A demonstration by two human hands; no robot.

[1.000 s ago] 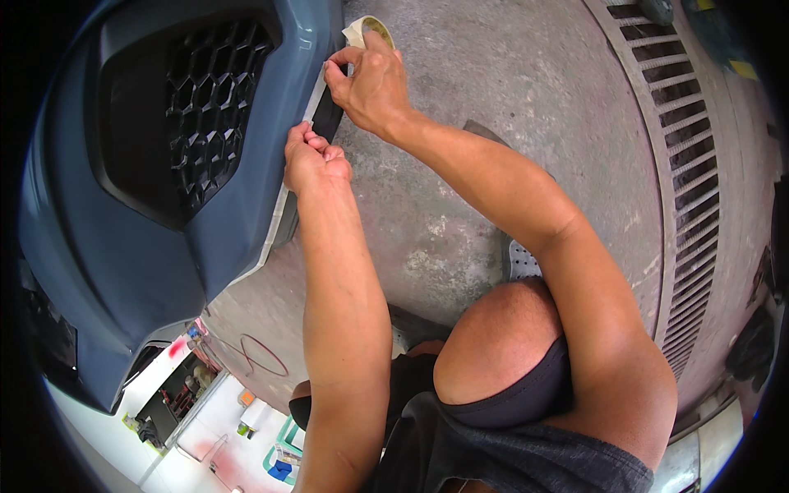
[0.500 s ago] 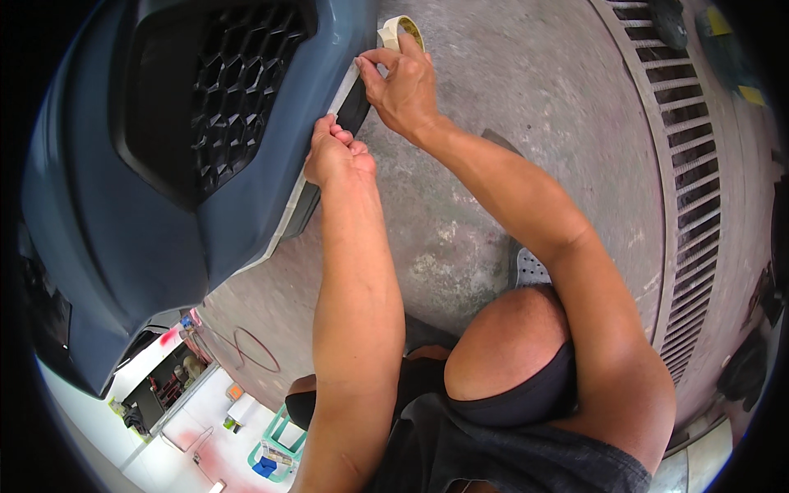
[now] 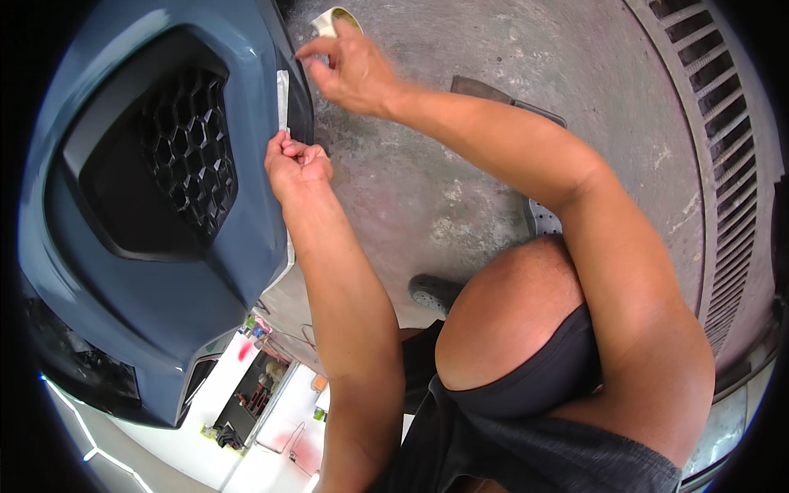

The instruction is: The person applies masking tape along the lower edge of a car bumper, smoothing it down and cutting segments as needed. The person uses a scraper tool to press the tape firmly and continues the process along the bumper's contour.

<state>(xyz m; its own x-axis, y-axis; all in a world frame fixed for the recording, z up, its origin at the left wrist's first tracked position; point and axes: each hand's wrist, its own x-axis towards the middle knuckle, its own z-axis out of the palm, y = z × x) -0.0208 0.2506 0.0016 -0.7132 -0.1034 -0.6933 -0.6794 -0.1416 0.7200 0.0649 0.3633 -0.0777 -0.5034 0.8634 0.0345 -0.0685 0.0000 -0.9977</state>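
Observation:
A blue-grey car bumper [image 3: 164,300] with a black honeycomb grille [image 3: 193,156] fills the left side. Pale masking tape [image 3: 283,89] runs along its lower edge, above a dark lip. At the lower part of this strip, my left hand [image 3: 301,168] is closed, thumb and fingertips pinched on the tape at the edge. Beyond it, my right hand [image 3: 355,76] carries a roll of masking tape [image 3: 326,23] hooked on its fingers. Its index finger and thumb are apart, the index tip close to the bumper's edge and off the visible strip.
Stained concrete floor [image 3: 485,49] lies to the right, with a metal drain grate [image 3: 707,90] curving along it. My bent knee [image 3: 514,316] and grey clogs [image 3: 436,292] are below. A dark flat object [image 3: 493,90] shows behind my right forearm. White shelving [image 3: 271,435] stands at lower left.
My right fingers have come away from the tape strip's far end, with the roll still on them. My left hand stays at the edge. The view has shifted, showing more of the bumper.

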